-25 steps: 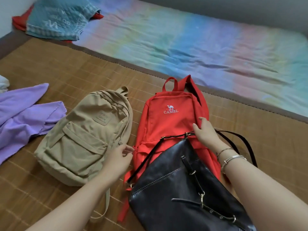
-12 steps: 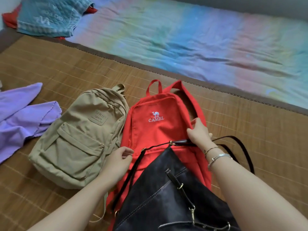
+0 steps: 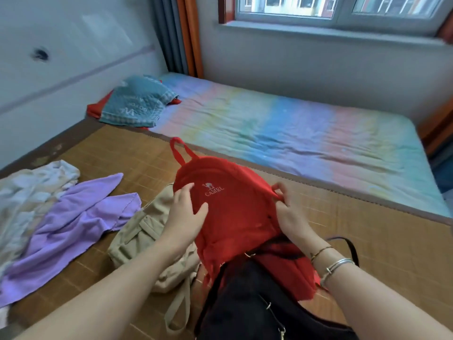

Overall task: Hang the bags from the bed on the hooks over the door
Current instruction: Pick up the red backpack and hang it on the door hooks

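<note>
Red backpack (image 3: 235,217) in both hands (lifted)

purple cloth (image 3: 71,224), blue quilted cover (image 3: 137,104), window (image 3: 338,6), curtain (image 3: 179,35)

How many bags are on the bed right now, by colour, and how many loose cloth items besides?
Red backpack: 1, held in both hands
Beige backpack: 1
Black leather bag: 1
Purple cloth: 1
Pale patterned cloth: 1
Blue quilted cloth: 1, over something red, only partly visible
Total: 3 bags, 3 cloths, 6 things
</note>
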`<move>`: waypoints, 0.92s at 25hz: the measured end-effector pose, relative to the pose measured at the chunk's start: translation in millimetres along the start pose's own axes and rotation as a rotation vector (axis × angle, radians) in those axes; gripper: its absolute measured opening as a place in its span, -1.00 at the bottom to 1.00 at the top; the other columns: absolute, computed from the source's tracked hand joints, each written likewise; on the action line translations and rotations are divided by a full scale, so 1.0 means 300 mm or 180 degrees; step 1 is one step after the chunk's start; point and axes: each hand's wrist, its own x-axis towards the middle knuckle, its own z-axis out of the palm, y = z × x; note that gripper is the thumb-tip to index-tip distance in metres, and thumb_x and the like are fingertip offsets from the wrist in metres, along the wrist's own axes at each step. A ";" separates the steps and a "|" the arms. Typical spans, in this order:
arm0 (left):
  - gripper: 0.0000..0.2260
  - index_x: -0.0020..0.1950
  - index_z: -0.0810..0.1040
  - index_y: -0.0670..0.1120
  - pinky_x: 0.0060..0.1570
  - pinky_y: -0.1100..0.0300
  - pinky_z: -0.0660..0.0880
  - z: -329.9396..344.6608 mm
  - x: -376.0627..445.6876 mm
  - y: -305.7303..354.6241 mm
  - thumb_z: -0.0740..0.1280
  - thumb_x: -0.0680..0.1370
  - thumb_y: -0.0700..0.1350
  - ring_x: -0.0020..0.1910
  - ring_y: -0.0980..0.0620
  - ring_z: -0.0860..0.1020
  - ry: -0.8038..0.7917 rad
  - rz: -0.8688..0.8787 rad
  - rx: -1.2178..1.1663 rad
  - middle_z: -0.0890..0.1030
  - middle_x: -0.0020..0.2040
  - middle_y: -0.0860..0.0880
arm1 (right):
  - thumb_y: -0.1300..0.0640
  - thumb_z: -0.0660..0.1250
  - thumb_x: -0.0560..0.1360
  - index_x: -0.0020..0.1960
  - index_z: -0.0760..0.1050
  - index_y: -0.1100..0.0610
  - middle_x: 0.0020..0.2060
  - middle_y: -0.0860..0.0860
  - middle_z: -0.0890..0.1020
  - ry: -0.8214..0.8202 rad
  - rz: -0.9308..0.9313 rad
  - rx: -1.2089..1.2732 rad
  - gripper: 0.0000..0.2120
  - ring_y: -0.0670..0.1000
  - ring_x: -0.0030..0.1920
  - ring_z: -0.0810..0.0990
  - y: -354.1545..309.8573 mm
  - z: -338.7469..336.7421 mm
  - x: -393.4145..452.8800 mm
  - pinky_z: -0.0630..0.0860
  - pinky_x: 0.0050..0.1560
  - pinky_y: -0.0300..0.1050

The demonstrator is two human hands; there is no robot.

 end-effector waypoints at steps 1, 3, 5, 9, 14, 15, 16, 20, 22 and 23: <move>-0.45 0.46 0.20 -0.16 0.42 0.10 0.18 -0.046 -0.001 0.043 0.30 0.52 -0.08 0.44 -0.09 0.27 0.0283 0.0153 0.0016 0.28 0.45 -0.18 | 0.29 0.09 0.37 -0.17 0.36 -0.07 -0.42 0.00 0.46 -0.0007 -0.0184 -0.0040 -0.74 -0.02 -0.45 0.34 -0.064 -0.005 -0.019 0.31 -0.34 -0.01; -0.39 0.47 0.16 -0.14 0.41 -0.01 0.17 -0.190 -0.013 0.146 0.28 0.51 0.06 0.43 -0.20 0.25 0.0957 0.0341 0.0128 0.26 0.45 -0.24 | 0.32 0.12 0.41 -0.16 0.35 -0.10 -0.39 0.00 0.50 0.0160 -0.0575 -0.0195 -0.70 0.03 -0.43 0.43 -0.232 -0.028 -0.091 0.47 -0.33 0.07; -0.37 0.43 0.22 -0.03 0.38 -0.12 0.20 -0.355 -0.021 0.236 0.20 0.47 0.26 0.39 -0.27 0.27 0.1426 0.0242 0.0426 0.29 0.42 -0.26 | 0.35 0.11 0.42 -0.11 0.35 -0.08 -0.36 0.09 0.55 0.0369 -0.0819 -0.0325 -0.68 0.15 -0.38 0.53 -0.399 -0.058 -0.189 0.54 -0.27 0.23; -0.28 0.25 0.49 -0.08 0.33 -0.10 0.28 -0.600 -0.019 0.339 0.02 0.40 0.44 0.34 -0.30 0.34 0.0290 -0.0119 0.0959 0.50 0.29 -0.25 | 0.40 0.08 0.41 0.00 0.35 -0.06 -0.28 0.16 0.59 0.0935 -0.1154 -0.0664 -0.62 0.17 -0.28 0.57 -0.681 -0.124 -0.383 0.51 -0.21 0.13; -0.45 0.14 0.55 -0.18 -0.09 0.17 0.41 -0.649 -0.198 0.508 0.41 0.34 0.20 -0.01 -0.08 0.54 -0.0945 0.0085 -0.0020 0.59 0.03 -0.07 | 0.36 0.08 0.38 -0.06 0.39 -0.04 -0.38 0.03 0.51 0.1534 -0.0888 -0.0653 -0.66 -0.04 -0.42 0.40 -0.793 -0.242 -0.659 0.30 -0.35 -0.09; -0.55 0.01 0.58 -0.17 -0.17 0.19 0.42 -0.631 -0.252 0.552 0.45 0.33 0.15 -0.09 -0.07 0.56 -0.0944 0.0287 -0.0233 0.60 -0.10 -0.07 | 0.34 0.09 0.39 -0.07 0.39 -0.05 -0.40 0.04 0.51 0.1542 -0.0780 -0.0672 -0.68 -0.05 -0.45 0.39 -0.783 -0.294 -0.726 0.30 -0.37 -0.12; -0.68 -0.13 0.59 -0.13 -0.25 0.20 0.43 -0.607 -0.311 0.594 0.46 0.34 0.10 -0.16 -0.05 0.57 -0.0895 0.0539 -0.0484 0.60 -0.22 -0.05 | 0.31 0.09 0.39 -0.09 0.39 -0.07 -0.41 0.06 0.53 0.1524 -0.0649 -0.0710 -0.70 -0.06 -0.48 0.39 -0.763 -0.351 -0.794 0.31 -0.39 -0.12; -0.81 -0.30 0.53 -0.05 -0.32 0.19 0.37 -0.441 -0.610 0.800 0.34 0.44 0.03 -0.31 0.01 0.49 -0.0934 0.1466 -0.0903 0.51 -0.38 0.04 | 0.28 0.17 0.35 -0.12 0.44 -0.07 -0.30 0.07 0.63 0.1310 0.0191 -0.1020 -0.74 0.03 -0.31 0.57 -0.634 -0.614 -1.123 0.50 -0.25 -0.02; -0.78 -0.23 0.58 -0.08 -0.21 0.13 0.38 -0.304 -0.801 0.912 0.29 0.47 0.03 -0.29 -0.01 0.49 -0.1141 0.1791 -0.0827 0.49 -0.39 0.06 | 0.26 0.23 0.32 -0.12 0.43 -0.01 -0.26 0.04 0.59 0.1075 0.0704 -0.1137 -0.78 0.04 -0.23 0.55 -0.563 -0.751 -1.323 0.49 -0.18 -0.05; -0.77 -0.21 0.60 -0.09 -0.17 0.11 0.40 -0.231 -0.921 0.972 0.26 0.48 0.03 -0.28 -0.02 0.49 -0.1275 0.1945 -0.0773 0.49 -0.39 0.07 | 0.26 0.25 0.27 -0.10 0.41 -0.01 -0.24 0.03 0.56 0.0935 0.0963 -0.1123 -0.74 0.01 -0.23 0.52 -0.531 -0.821 -1.438 0.47 -0.20 -0.09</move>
